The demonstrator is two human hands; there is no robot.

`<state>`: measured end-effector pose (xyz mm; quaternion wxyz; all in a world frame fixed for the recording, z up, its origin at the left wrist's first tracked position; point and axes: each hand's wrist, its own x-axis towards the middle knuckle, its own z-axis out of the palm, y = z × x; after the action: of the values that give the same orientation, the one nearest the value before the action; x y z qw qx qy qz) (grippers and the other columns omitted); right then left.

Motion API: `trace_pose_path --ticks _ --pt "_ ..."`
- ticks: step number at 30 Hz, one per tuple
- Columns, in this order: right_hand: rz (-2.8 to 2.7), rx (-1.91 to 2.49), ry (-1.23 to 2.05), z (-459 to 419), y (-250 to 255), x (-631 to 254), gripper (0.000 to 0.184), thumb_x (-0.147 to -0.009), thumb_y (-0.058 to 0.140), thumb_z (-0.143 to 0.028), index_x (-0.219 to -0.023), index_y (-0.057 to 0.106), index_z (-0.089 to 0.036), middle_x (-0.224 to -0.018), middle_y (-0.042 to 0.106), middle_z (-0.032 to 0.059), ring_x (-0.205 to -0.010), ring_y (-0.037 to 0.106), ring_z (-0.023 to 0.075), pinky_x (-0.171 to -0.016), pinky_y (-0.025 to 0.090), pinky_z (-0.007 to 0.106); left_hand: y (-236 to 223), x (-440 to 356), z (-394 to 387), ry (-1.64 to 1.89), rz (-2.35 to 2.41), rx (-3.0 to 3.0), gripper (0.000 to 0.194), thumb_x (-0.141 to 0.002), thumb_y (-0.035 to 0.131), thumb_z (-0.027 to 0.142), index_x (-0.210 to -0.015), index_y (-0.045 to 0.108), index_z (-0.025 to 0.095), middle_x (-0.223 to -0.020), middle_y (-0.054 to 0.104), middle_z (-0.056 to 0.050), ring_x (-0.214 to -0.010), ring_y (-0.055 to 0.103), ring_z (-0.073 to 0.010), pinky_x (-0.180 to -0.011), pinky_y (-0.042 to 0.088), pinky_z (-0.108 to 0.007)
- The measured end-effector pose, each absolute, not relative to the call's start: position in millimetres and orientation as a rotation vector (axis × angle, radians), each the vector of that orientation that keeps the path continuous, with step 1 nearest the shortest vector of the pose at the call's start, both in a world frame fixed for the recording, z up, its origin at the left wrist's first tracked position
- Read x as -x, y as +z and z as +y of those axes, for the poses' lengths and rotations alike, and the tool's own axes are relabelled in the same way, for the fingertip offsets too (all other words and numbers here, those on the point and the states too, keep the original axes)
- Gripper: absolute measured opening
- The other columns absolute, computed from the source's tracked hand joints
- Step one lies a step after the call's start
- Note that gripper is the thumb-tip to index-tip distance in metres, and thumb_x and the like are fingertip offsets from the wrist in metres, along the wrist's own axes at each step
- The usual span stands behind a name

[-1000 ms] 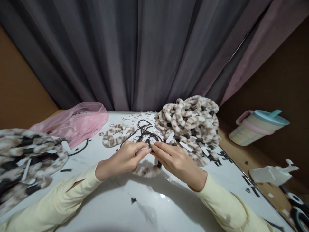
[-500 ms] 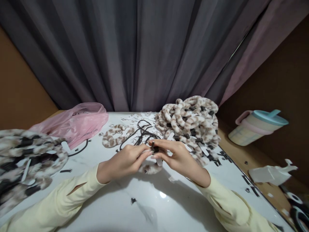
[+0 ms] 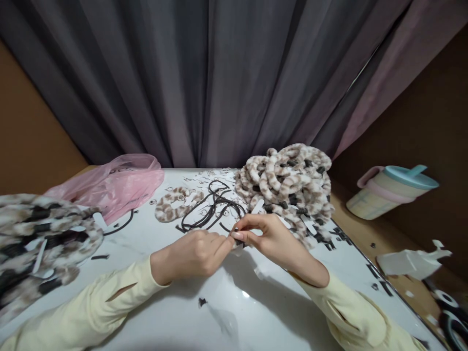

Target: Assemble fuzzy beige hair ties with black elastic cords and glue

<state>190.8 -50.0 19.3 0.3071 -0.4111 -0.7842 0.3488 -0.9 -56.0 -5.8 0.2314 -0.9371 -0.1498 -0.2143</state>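
Note:
My left hand (image 3: 199, 251) is closed with its back toward me, its fingertips hidden where they meet the other hand. My right hand (image 3: 268, 239) pinches a short black cord end (image 3: 237, 240) between thumb and forefinger. Just under the touching fingers shows a bit of a brown-and-white plush ring (image 3: 239, 247), mostly covered by both hands. Behind them lies a loose bundle of dark cord (image 3: 210, 209). To its left rests another plush ring (image 3: 170, 207) with a white tag.
A heap of plush rings (image 3: 288, 180) stands at the back right, another pile (image 3: 47, 239) at the left beside a pink plastic bag (image 3: 127, 183). Small metal clasps are scattered at the back. At right are a lidded cup (image 3: 387, 192), a white bottle (image 3: 413, 263) and black scissors handles (image 3: 453, 326).
My left hand has turned over into a more closed grip and dropped slightly. My right hand has shifted a little lower and right. The plush ring below them is now mostly hidden.

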Motion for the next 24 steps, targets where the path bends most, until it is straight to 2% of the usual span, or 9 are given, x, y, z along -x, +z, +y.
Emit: trace_pose_path --ticks 8,13,18,21,24 --pt "-2.288 1.244 0.853 -52 23 -192 0.012 -0.079 0.061 -0.021 -0.074 0.069 -0.013 -0.065 0.066 0.0044 -0.058 0.055 0.0130 -0.054 0.040 0.023 -5 -2 -60 -0.546 -0.228 2.427 0.011 -0.084 0.045 0.007 -0.082 0.056 0.006 -0.057 0.054 -0.002 -0.047 0.050 -0.0142 -0.039 0.035 -0.028" --pt "-2.487 1.201 0.571 -49 14 -193 0.004 -0.076 0.064 -0.016 -0.076 0.068 -0.016 -0.069 0.065 0.0048 -0.078 0.054 0.0194 -0.070 0.038 0.028 -11 -3 -59 -0.537 -0.150 2.408 0.010 -0.083 0.048 0.008 -0.078 0.057 0.008 -0.055 0.053 -0.001 -0.045 0.047 -0.0125 -0.038 0.032 -0.026" --pt "-2.462 1.142 0.560 -50 6 -195 0.015 -0.075 0.056 -0.003 -0.076 0.062 -0.016 -0.070 0.062 0.0015 -0.062 0.053 0.0128 -0.055 0.032 0.022 -16 -1 -54 -0.577 -0.221 2.420 0.012 -0.082 0.047 0.005 -0.078 0.057 0.010 -0.054 0.052 0.000 -0.046 0.046 -0.0129 -0.040 0.030 -0.026" --pt "-2.368 1.022 0.493 -56 -1 -198 0.015 -0.080 0.050 -0.005 -0.085 0.058 -0.016 -0.077 0.062 0.0036 -0.064 0.055 0.0137 -0.056 0.037 0.022 -13 1 -52 -0.657 -0.454 2.600 0.019 -0.087 0.040 0.006 -0.077 0.055 0.012 -0.057 0.054 0.000 -0.049 0.049 -0.0134 -0.044 0.033 -0.026" --pt "-2.287 0.869 0.367 -67 -11 -202 0.017 -0.085 0.044 -0.007 -0.096 0.054 -0.015 -0.087 0.061 0.0076 -0.075 0.059 0.0157 -0.064 0.045 0.024 -8 -1 -54 -0.710 -0.782 3.015 0.021 -0.093 0.035 0.017 -0.087 0.055 0.013 -0.073 0.061 -0.003 -0.065 0.058 -0.0140 -0.057 0.041 -0.024"
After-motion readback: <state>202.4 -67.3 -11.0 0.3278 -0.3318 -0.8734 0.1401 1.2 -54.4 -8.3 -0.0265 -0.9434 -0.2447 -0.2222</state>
